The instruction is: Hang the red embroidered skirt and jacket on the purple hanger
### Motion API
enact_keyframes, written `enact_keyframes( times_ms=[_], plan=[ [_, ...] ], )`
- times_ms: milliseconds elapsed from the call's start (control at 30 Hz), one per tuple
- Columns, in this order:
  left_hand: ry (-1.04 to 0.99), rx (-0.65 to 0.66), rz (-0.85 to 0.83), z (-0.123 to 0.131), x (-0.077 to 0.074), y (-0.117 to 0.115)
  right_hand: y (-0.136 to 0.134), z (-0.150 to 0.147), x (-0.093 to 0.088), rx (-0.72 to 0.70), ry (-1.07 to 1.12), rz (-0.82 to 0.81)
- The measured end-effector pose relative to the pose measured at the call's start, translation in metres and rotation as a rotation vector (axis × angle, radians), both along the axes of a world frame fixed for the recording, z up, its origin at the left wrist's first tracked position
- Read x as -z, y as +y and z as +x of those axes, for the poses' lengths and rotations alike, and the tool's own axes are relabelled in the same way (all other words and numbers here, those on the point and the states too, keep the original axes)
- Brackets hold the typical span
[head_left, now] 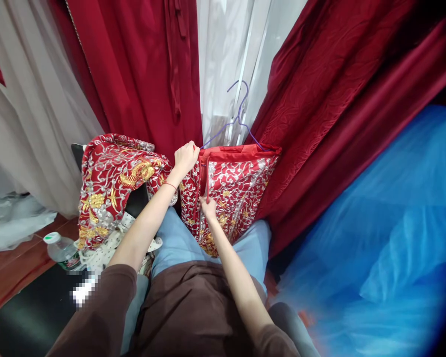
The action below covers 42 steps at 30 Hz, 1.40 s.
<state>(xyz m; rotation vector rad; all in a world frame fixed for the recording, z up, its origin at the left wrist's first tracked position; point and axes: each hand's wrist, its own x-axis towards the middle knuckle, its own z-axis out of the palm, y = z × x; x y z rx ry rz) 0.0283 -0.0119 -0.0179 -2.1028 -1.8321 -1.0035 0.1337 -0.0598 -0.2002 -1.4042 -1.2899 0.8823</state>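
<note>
A red skirt (238, 186) with silver and gold embroidery hangs over my knees from a purple hanger (239, 116). Its plain red waistband (238, 151) runs along the top. My left hand (186, 157) is closed in a fist on the waistband's left corner. Lower down, my right hand (208, 208) pinches the skirt at the bottom of its side opening (203, 178), close to a thin red strap. Whether a zipper pull lies between those fingertips is too small to tell. Beside my left forearm, a matching embroidered garment (106, 181) is draped over a dark seat.
Long red garments (144, 64) hang in front, with more red fabric (330, 99) on the right. Blue tulle (386, 238) fills the lower right. On the left, a plastic bottle (62, 250) stands near a black seat (29, 307) and a spotted white cloth (107, 245).
</note>
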Motion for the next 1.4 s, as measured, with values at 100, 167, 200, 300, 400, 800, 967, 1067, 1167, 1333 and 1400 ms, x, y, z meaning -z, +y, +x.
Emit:
enact_keyframes(
  times_ms=[100,167,200,300,400,800,967,1067,1167,1333,1400],
  plan=[
    [-0.004,0.029,0.014,-0.002,0.000,0.001,-0.006,0.006,0.010,0.009,-0.065,-0.033],
    [0.002,0.059,0.021,-0.005,-0.002,-0.001,-0.007,0.020,0.003,-0.030,-0.113,-0.061],
    [0.012,0.081,0.019,-0.007,-0.003,-0.003,-0.006,0.031,-0.006,-0.055,-0.161,-0.079],
    [0.054,0.149,0.014,-0.014,-0.005,-0.009,-0.004,0.073,-0.051,-0.013,-0.470,-0.043],
    [0.035,0.109,0.045,-0.019,-0.003,-0.015,-0.001,0.119,-0.110,0.344,-0.790,0.300],
    [-0.511,0.075,0.018,-0.059,-0.006,0.034,0.010,0.258,-0.184,0.245,-1.471,0.474],
    [-1.103,0.299,-0.318,-0.068,0.002,0.046,0.010,0.288,-0.188,0.149,-1.432,0.583],
    [-1.183,0.356,-0.349,-0.066,0.011,0.043,0.011,0.290,-0.191,0.143,-1.468,0.563],
    [-1.143,0.372,-0.347,-0.060,0.027,0.033,0.006,0.286,-0.192,0.140,-1.521,0.468],
    [-0.735,0.390,-0.332,-0.049,0.060,0.006,-0.019,0.278,-0.185,0.065,-1.633,0.213],
    [-0.540,0.376,-0.261,-0.042,0.067,-0.005,-0.031,0.275,-0.182,-0.014,-1.604,0.132]
  ],
)
